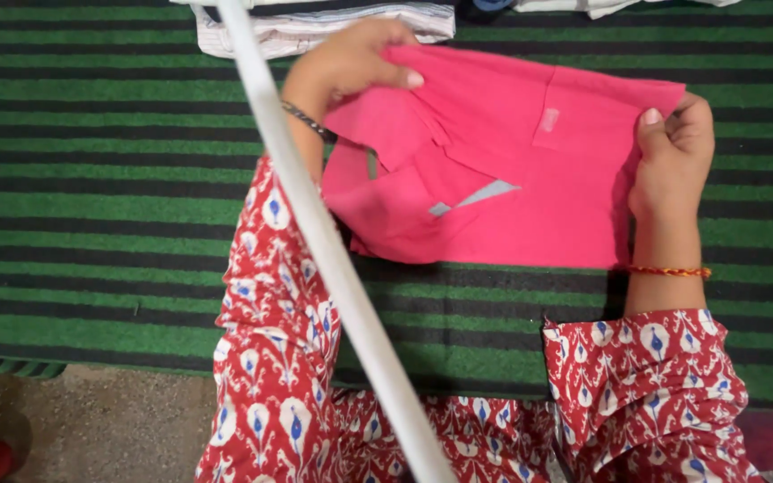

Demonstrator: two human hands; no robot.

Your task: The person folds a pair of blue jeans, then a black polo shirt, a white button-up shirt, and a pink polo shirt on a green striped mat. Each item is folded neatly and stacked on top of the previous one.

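Head view: pink shirt (pale label)

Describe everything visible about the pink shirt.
The pink cotton-looking collared shirt lies partly folded on the green-and-black striped mat, collar and a pale inner neck label showing, a small patch near its top right. The left hand pinches its upper left fold; the right hand grips its right edge.

head view looks steeply down, close over the green striped mat.
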